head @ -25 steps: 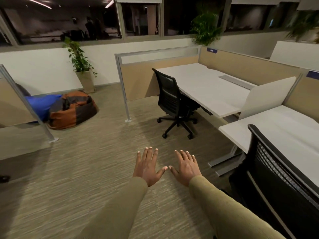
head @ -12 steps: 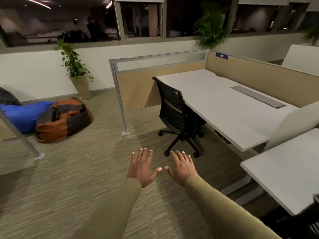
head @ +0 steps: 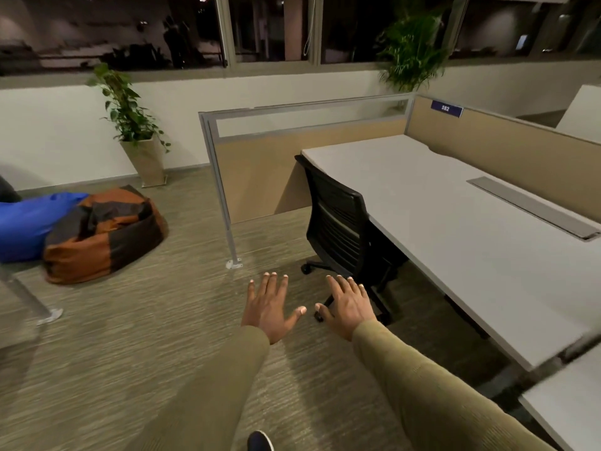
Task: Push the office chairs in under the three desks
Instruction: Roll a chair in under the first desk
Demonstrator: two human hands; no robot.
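Note:
A black mesh-backed office chair point(head: 341, 229) on castors stands at the left front edge of a long white desk point(head: 461, 232), its seat partly under the desktop. My left hand point(head: 270, 307) and my right hand point(head: 348, 307) are stretched out in front of me, palms down, fingers spread, holding nothing. Both hands are short of the chair's backrest; the right hand overlaps the chair's base in the picture. The corner of a second white desk point(head: 569, 405) shows at the lower right.
A grey-framed beige partition point(head: 292, 164) closes the desk's far end, its foot point(head: 234, 263) on the carpet. An orange-and-black beanbag point(head: 104, 232) and a blue one point(head: 29, 222) lie at the left. A potted plant point(head: 136, 138) stands by the wall. Another partition foot point(head: 48, 315) is near left.
The view has advanced toward the far desk and chair, which now look larger and nearer. The near chair at the lower right has dropped out of view. Both hands stay open and outstretched.

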